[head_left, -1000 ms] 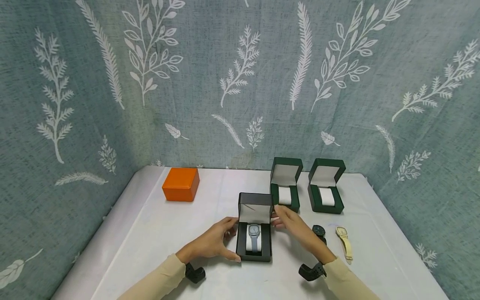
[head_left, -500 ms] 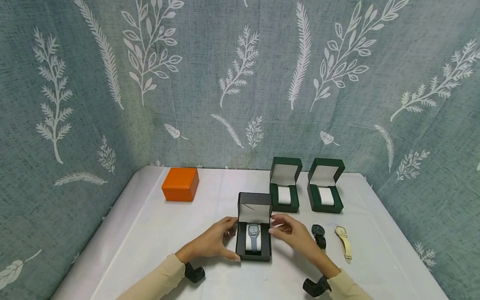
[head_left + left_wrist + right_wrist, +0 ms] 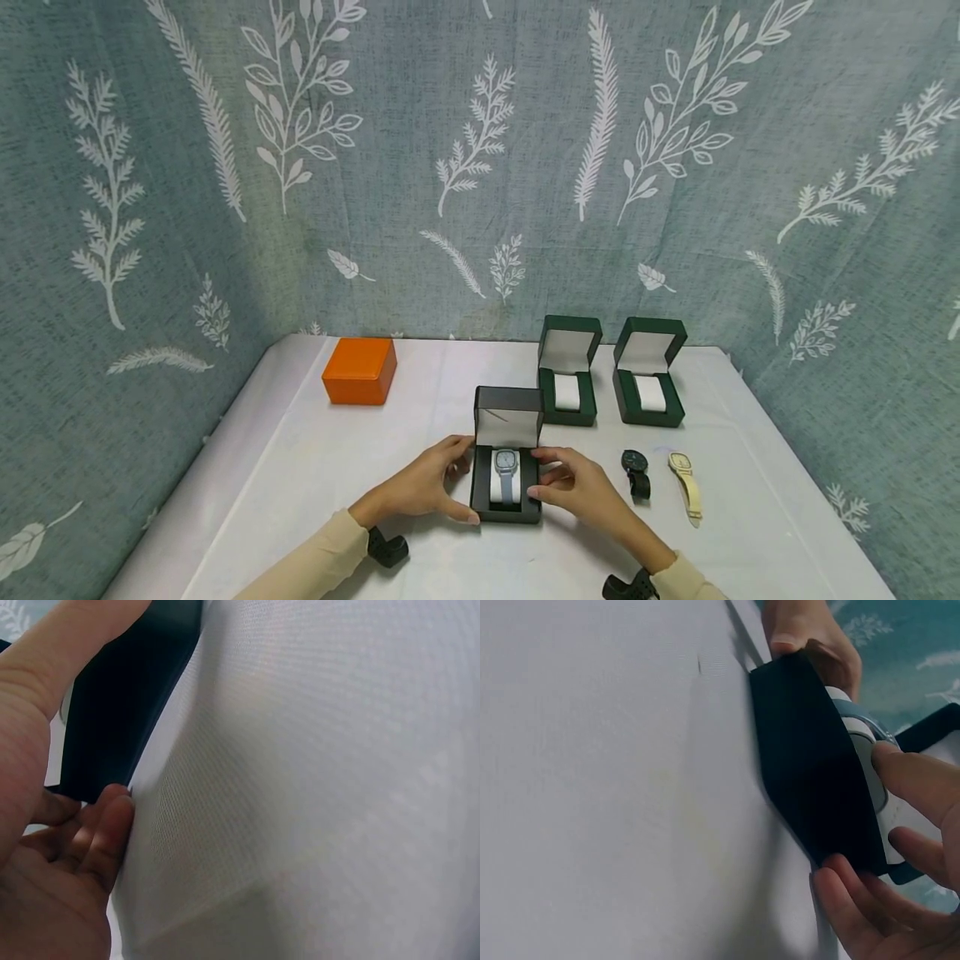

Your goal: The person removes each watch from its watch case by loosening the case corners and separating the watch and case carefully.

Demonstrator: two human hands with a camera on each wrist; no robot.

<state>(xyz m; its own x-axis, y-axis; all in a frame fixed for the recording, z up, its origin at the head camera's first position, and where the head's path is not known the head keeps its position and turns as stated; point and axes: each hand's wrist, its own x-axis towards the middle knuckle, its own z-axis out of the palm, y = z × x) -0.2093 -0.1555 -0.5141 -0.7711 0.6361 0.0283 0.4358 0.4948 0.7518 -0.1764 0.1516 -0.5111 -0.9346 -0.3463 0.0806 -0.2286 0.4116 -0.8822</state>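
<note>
Behind everything hangs a teal curtain (image 3: 480, 150) printed with white leaves, filling the upper two thirds of the head view. Below it the white counter (image 3: 300, 467) spreads across the lower part of the frame. An orange box (image 3: 360, 371) sits closed at the counter's upper left; two green boxes (image 3: 567, 371) (image 3: 649, 372) stand open side by side at upper centre, each with a bare white cushion. Right of my hands lie a black watch (image 3: 637, 472) and a cream watch (image 3: 686, 485), apart from each other.

At lower centre stands the black box (image 3: 507, 467), lid upright, pale lining showing. My left hand (image 3: 420, 487) grips its left wall, thumb along the front corner and fingers (image 3: 105, 825) curled at the base. My right hand (image 3: 581, 492) wraps the right wall, fingers (image 3: 919, 776) bent over the rim onto the cushion beside the watch.

Inside, the blue-grey watch (image 3: 507, 473) is wrapped round a white cushion, its rounded square face up and strap running toward me; it looks squarely seated.

I judge this to be the settling step: the watch is in and I steady the box. Next would call for freeing my right fingers from the rim and tipping the lid down while the left hand braces the base.
</note>
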